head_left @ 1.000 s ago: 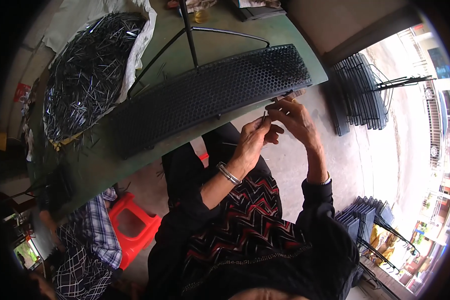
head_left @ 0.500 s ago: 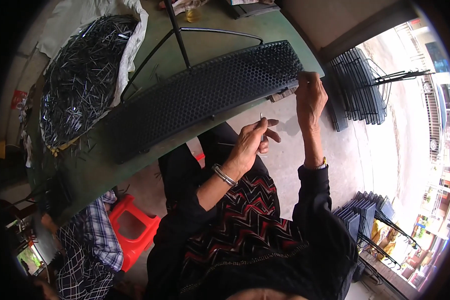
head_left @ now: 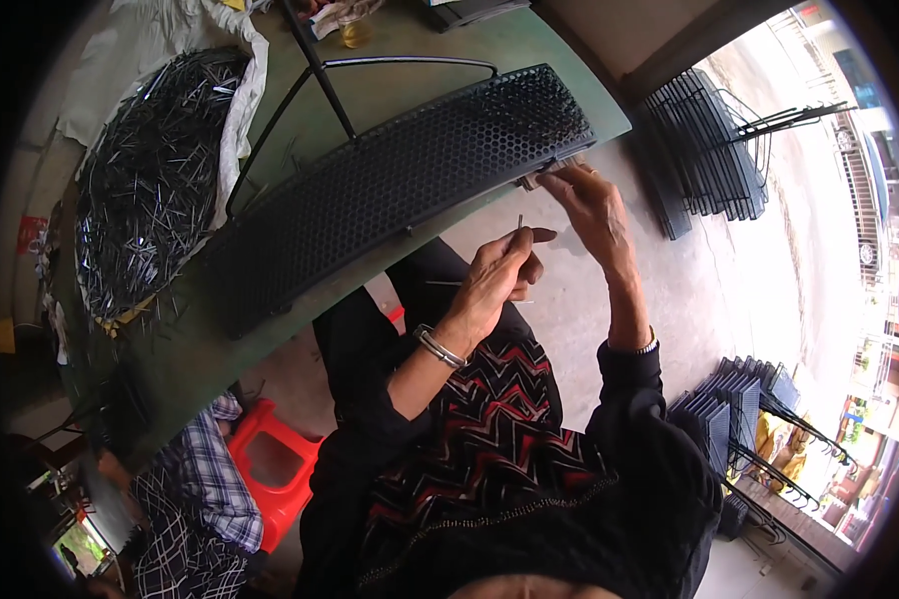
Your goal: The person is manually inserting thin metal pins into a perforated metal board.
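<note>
A long black perforated metal panel (head_left: 390,160) with honeycomb holes lies along the table's near edge. A bent black rod frame (head_left: 337,105) rises behind it. My left hand (head_left: 489,285) is below the panel, closed on thin metal strips (head_left: 520,222); a few ends poke out between the fingers. At the panel's right end, my right hand (head_left: 594,210) pinches close under the front edge, beside a small brown block (head_left: 526,183). What its fingertips hold, if anything, is hidden.
A white sack (head_left: 232,150) full of small dark metal strips (head_left: 160,190) stands on the green table (head_left: 185,384). A red plastic stool (head_left: 280,489) and a person in a checked shirt (head_left: 215,479) are at lower left. Stacked black racks (head_left: 704,145) and mesh panels (head_left: 729,414) stand right.
My right hand has moved left and slightly down, from the panel's right corner to beneath its front edge. My left hand stays nearly in place, its fingers more curled. The view has shifted slightly.
</note>
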The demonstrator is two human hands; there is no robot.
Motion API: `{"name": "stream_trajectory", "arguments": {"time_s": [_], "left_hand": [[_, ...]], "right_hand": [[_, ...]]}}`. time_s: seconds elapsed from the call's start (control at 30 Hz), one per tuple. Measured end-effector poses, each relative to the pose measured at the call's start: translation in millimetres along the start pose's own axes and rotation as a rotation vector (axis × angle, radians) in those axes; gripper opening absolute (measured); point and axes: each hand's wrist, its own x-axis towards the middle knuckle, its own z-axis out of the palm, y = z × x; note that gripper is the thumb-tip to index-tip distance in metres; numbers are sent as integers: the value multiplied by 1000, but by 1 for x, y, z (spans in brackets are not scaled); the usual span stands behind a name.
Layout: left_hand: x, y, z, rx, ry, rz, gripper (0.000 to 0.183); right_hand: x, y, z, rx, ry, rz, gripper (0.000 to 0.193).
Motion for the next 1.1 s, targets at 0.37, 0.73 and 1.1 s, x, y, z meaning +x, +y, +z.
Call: {"name": "stream_trajectory", "arguments": {"time_s": [0.37, 0.73, 1.1], "left_hand": [[6, 0, 6, 77, -3, 2, 30], [2, -7, -9, 1, 68, -3, 34], [-2, -10, -19, -52, 102, 46, 32]], "right_hand": [[-18, -7, -20, 419, -314, 82, 13], [39, -2, 27, 68, 367, -314, 6], [62, -4, 63, 93, 302, -305, 7]]}}
